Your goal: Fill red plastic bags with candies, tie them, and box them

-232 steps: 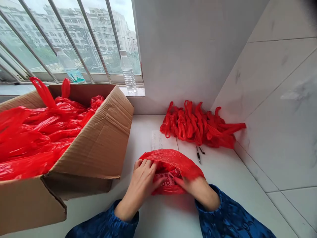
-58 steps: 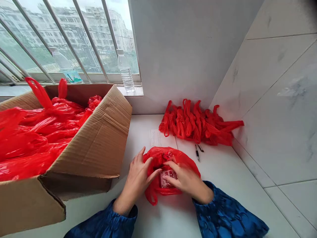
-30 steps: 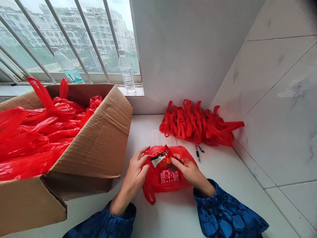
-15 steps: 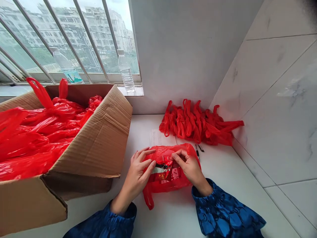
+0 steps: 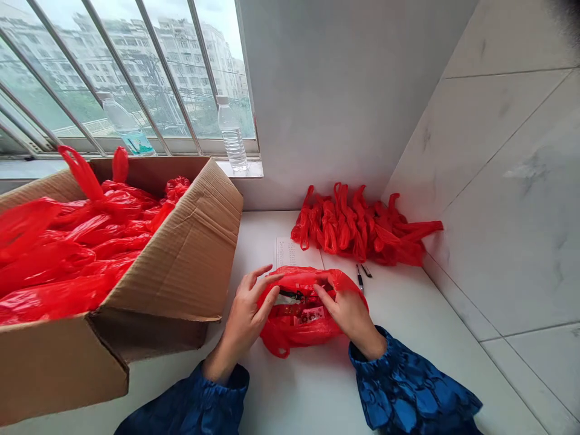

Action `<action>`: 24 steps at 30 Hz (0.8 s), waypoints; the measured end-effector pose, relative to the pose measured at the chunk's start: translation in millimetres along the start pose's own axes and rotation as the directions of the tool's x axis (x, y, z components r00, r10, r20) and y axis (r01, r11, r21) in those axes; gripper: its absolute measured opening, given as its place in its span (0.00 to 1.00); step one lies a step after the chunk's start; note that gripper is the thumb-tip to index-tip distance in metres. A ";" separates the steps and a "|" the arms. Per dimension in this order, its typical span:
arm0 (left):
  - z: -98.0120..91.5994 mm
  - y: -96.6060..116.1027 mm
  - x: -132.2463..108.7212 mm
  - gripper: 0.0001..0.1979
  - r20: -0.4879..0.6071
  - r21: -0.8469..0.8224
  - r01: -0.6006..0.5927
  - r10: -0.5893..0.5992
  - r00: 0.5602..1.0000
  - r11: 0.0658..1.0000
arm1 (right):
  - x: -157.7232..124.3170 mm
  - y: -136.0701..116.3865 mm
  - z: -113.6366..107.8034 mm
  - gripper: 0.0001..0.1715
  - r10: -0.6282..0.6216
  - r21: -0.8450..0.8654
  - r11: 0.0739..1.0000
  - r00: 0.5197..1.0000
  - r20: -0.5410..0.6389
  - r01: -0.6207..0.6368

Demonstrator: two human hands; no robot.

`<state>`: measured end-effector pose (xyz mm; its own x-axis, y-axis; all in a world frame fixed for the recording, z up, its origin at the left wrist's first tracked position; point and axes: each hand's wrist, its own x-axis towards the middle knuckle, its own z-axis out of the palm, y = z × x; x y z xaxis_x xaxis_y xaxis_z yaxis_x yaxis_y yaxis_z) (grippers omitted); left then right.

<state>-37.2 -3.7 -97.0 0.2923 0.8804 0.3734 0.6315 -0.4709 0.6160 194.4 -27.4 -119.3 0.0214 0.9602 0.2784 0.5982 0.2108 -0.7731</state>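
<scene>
An opened red plastic bag [image 5: 296, 338] lies on the white table in front of me, with small red and pink packets [image 5: 312, 315] and a dark item showing inside its mouth. My left hand [image 5: 249, 311] is at the bag's left edge, thumb and fingers spread apart. On the other side, my right hand [image 5: 348, 311] reaches into the mouth of the bag. Its thumb shows, but the red plastic partly covers its other fingers, so what they touch is hidden.
A cardboard box [image 5: 181, 254] full of red bags [image 5: 104, 241] stands at the left. Behind the bag lie a printed sheet [image 5: 296, 252], pens [image 5: 360, 278] and a row of tied red bags [image 5: 348, 226]. Two bottles stand on the windowsill [image 5: 254, 169].
My right hand has moved down into the bag's mouth. The bag's near edge and dangling handle have drawn up and inward, and the mouth looks rounder.
</scene>
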 end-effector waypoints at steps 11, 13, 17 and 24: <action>-29.5 25.9 -80.2 0.30 0.258 0.253 -0.396 0.333 0.907 0.882 | -39.3 -19.0 -60.5 0.23 -0.262 -0.435 0.862 0.963 0.059 0.261; -19.7 28.8 -89.1 0.39 0.317 0.289 -0.449 0.358 0.878 0.845 | -38.0 -26.2 -69.3 0.20 -0.290 -0.548 0.794 0.956 0.041 0.264; 6.7 29.9 -88.2 0.40 0.308 0.370 -0.489 0.392 0.867 0.790 | -30.4 -29.6 -73.7 0.09 -0.255 -0.768 0.603 0.964 0.071 0.216; 16.5 19.7 -79.7 0.07 0.218 0.243 -0.424 0.377 0.900 0.873 | -14.7 -11.2 -66.1 0.06 -0.168 -0.876 0.440 0.976 0.136 0.198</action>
<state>-36.3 -82.2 -126.1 0.6574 0.6275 0.4172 0.6015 -0.7705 0.2110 240.3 -55.9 -77.1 -0.1884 0.9271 0.3241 0.9691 0.1220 0.2144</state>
